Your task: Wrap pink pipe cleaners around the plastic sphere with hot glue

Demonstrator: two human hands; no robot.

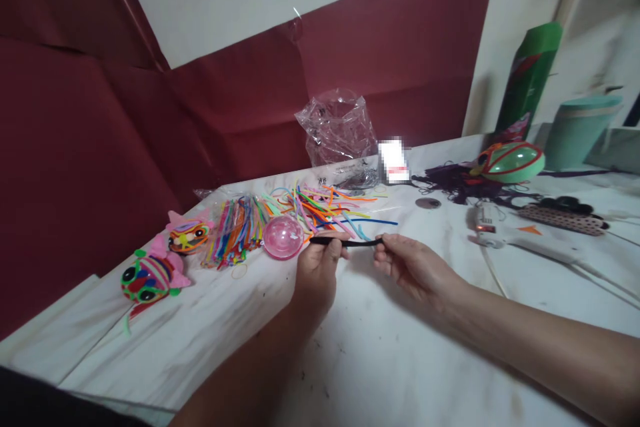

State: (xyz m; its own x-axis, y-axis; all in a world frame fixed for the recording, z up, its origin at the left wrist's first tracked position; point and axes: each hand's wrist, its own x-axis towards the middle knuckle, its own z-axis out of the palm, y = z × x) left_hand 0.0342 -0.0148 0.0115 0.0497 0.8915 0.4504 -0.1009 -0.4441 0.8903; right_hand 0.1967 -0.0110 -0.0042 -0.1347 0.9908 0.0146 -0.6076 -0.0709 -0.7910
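Observation:
A slim black strip [361, 243] is stretched level between my two hands, above the white table. My left hand [320, 267] is closed on its left part, with the thumb pressed on top. At the right end, my right hand [407, 263] pinches the strip between thumb and fingertips. Just left of my left hand is a clear pink plastic ball [283, 237]. Behind my hands lie loose coloured pipe cleaners [325, 203], and a packed bundle of pipe cleaners [234, 230] rests in clear plastic left of the ball.
Two decorated fish-like figures [150, 278] sit at the left. A crumpled clear bag [340, 130] stands by the red-covered wall. On the right are a white glue gun [525, 240], a green ball figure [515, 161], purple tassels [450, 183] and a teal container [577, 133].

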